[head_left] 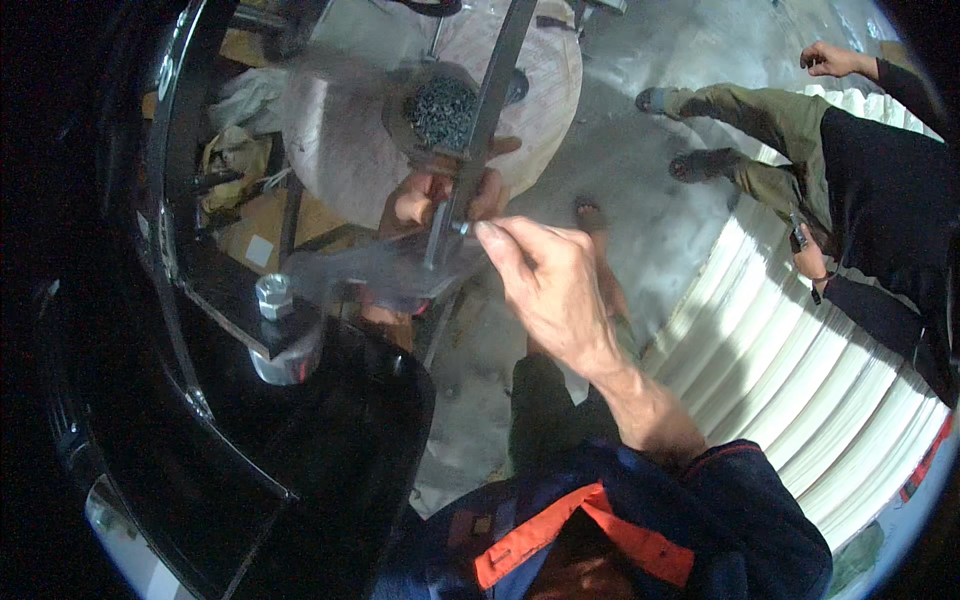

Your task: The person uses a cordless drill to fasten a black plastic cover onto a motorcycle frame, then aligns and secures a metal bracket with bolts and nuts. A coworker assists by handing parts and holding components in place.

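My right hand (550, 285) reaches up from below. Its thumb and forefinger pinch a small silver bolt (466, 228) against the side of a dark metal bar (487, 110) that slants through the middle. Behind that bar is my left hand (412, 200), partly hidden and blurred. Its bent fingers show on both sides of the bar; what they hold is out of sight. A blurred flat metal piece (360, 272) runs from the bar toward a large hex bolt (273, 296) at the left.
Dark metal bits fill a container (440, 112) on a round pale board (345, 160). A black machine frame (350, 430) fills the lower left. At the right, a person in black (885, 180) stands beside a big white ribbed roll (790, 350). Cardboard (270, 225) lies behind the frame.
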`<action>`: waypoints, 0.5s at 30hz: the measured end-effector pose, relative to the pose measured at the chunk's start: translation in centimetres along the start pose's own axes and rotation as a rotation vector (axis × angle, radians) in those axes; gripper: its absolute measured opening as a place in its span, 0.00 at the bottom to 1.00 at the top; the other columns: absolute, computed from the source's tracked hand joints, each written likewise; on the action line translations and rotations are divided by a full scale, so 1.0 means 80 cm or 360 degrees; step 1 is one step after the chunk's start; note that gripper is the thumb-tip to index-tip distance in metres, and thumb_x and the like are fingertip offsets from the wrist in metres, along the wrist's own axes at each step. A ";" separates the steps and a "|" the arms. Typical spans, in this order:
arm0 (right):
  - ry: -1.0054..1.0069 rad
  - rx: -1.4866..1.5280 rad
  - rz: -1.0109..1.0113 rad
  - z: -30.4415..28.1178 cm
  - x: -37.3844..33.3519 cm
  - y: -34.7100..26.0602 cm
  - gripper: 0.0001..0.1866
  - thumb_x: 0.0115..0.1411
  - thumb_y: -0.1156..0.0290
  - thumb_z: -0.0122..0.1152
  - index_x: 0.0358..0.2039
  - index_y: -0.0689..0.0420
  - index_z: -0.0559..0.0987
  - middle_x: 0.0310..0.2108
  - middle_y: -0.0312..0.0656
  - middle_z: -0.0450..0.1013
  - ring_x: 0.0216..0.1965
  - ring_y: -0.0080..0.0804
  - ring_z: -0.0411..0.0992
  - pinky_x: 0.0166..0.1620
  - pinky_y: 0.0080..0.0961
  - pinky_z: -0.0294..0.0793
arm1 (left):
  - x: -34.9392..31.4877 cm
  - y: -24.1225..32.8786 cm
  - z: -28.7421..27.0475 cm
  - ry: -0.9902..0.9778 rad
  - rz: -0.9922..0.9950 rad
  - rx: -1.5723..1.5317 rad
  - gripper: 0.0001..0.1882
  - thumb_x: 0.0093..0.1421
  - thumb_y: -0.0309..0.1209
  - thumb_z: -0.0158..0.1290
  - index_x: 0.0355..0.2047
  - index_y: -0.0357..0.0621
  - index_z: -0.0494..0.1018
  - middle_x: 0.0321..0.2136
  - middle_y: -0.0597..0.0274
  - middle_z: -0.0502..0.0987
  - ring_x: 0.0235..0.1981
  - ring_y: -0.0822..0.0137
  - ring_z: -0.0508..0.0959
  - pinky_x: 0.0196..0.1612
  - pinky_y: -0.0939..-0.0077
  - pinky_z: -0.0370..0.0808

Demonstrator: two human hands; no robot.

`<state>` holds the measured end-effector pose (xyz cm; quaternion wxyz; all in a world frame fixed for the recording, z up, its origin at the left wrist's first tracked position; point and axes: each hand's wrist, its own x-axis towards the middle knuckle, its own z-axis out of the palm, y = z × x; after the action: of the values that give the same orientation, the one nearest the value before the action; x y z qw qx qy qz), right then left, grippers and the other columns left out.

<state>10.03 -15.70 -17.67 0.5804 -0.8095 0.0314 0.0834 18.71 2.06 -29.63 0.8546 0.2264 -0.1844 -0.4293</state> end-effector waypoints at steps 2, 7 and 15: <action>-0.0061 0.0059 -0.0055 -0.005 0.005 0.001 0.14 0.69 0.64 0.57 0.39 0.64 0.81 0.24 0.50 0.76 0.22 0.34 0.73 0.31 0.31 0.72 | 0.000 0.007 0.003 0.0085 -0.0099 0.0033 0.54 0.61 0.49 0.55 0.72 0.30 0.37 0.30 0.63 0.67 0.32 0.68 0.67 0.36 0.76 0.65; 0.0022 0.0185 -0.0085 -0.011 0.001 -0.006 0.18 0.69 0.61 0.55 0.34 0.64 0.80 0.23 0.55 0.73 0.26 0.50 0.71 0.30 0.40 0.70 | 0.003 0.009 0.010 0.0130 -0.0057 0.0002 0.52 0.53 0.37 0.61 0.69 0.27 0.45 0.30 0.63 0.69 0.30 0.71 0.72 0.30 0.80 0.70; -0.0277 0.0016 0.0052 -0.025 0.002 -0.005 0.16 0.71 0.62 0.52 0.42 0.64 0.79 0.23 0.53 0.73 0.22 0.39 0.71 0.31 0.35 0.71 | -0.008 -0.010 0.000 0.0244 0.0054 -0.0193 0.53 0.45 0.33 0.67 0.67 0.22 0.52 0.27 0.63 0.70 0.26 0.72 0.73 0.26 0.81 0.68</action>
<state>10.44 -17.42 -16.68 0.5836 -0.7955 -0.0056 0.1628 17.84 2.19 -30.17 0.8856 0.2032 -0.0961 -0.4065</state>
